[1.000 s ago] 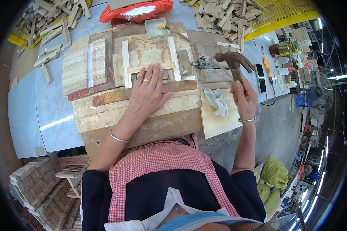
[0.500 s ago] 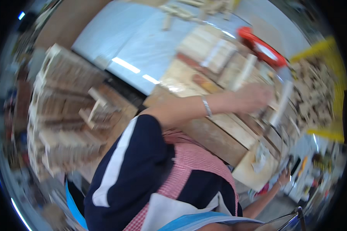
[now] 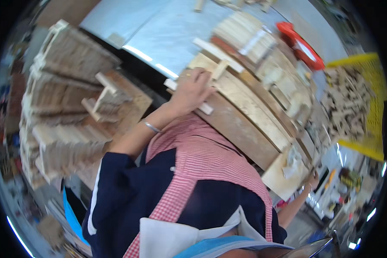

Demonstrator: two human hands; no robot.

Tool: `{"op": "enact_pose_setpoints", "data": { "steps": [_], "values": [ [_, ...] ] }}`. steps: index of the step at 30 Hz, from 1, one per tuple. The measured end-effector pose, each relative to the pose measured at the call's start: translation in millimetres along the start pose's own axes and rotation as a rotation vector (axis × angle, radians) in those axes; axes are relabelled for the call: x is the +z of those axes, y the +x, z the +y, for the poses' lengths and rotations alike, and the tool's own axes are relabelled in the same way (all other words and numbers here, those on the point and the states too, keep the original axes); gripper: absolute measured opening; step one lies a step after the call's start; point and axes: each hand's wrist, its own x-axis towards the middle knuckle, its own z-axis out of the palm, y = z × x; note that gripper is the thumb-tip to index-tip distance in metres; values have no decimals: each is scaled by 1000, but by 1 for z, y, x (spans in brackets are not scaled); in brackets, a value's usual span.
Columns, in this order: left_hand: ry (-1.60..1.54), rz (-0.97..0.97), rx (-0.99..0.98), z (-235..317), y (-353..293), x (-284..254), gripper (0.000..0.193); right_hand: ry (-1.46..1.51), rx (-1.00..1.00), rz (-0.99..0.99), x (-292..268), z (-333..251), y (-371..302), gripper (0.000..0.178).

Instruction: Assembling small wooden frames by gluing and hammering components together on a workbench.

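My left hand [image 3: 194, 89], with a bracelet at its wrist, is closed on a wooden frame of pale strips at the near left of the wooden jig [image 3: 245, 107]. One pale rail [image 3: 218, 53] of the frame lies beyond my fingers, and a short crosspiece [image 3: 220, 69] runs from it toward my hand. Another rail [image 3: 205, 108] passes under my palm. Far to the right, my right hand [image 3: 314, 180] is curled at the end of the bench, beside a pale board [image 3: 281, 180]; what it grips is too small to make out.
Tall stacks of wooden frames [image 3: 69, 90] stand on the left, with a single small frame [image 3: 105, 99] on a brown board. A red tool or case [image 3: 301, 45] lies at the back right. A yellow crate [image 3: 372, 86] holds many wood pieces [image 3: 348, 99].
My left hand has swept from the right part of the jig to its left end and now holds the wooden frame. My right hand has moved slightly up, staying at the bench's right end.
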Motion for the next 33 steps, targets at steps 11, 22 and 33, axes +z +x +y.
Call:
{"op": "enact_pose_setpoints", "data": {
  "steps": [11, 22, 33],
  "values": [
    [-90, -112, -70, 2, 9, -10, 29, 82, -279, 252, -54, -39, -11, 30],
    [479, 94, -518, -165, -143, -169, 22, 418, -590, 181, -80, -224, -21, 30],
    [528, -70, -796, -221, -214, -182, 27, 445, -724, 95, -84, -310, -67, 27]
  ]
}}
